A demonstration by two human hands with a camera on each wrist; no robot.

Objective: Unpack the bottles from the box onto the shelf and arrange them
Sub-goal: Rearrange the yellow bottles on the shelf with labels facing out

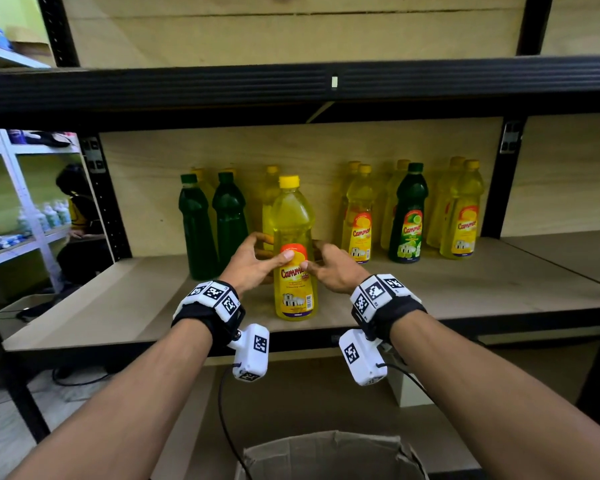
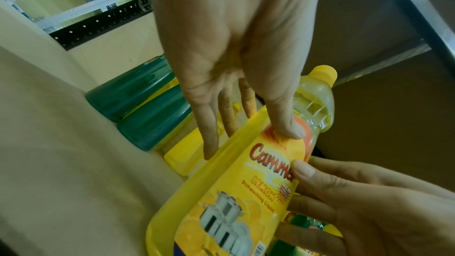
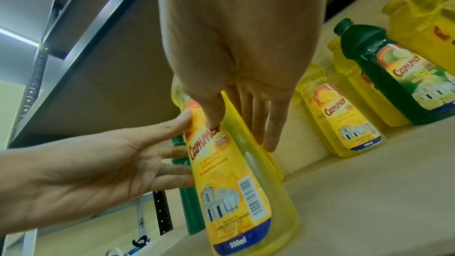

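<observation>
Standing upright between both hands' fingers [image 1: 257, 242], yellow bottle [image 1: 293, 282], thumbs on label

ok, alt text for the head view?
Both hands, left hand and right hand, hold an upright yellow lemon bottle at the front of a wooden shelf. Green and yellow bottles stand behind; an open cardboard box sits below.

The front bottle [image 1: 294, 251] is showing yellow with an orange-and-yellow label; bottles behind are appearing dark green [image 1: 196, 225] and yellow [image 1: 462, 216]; wrist bands [image 1: 219, 299] are displaying black-and-white square patterns.
</observation>
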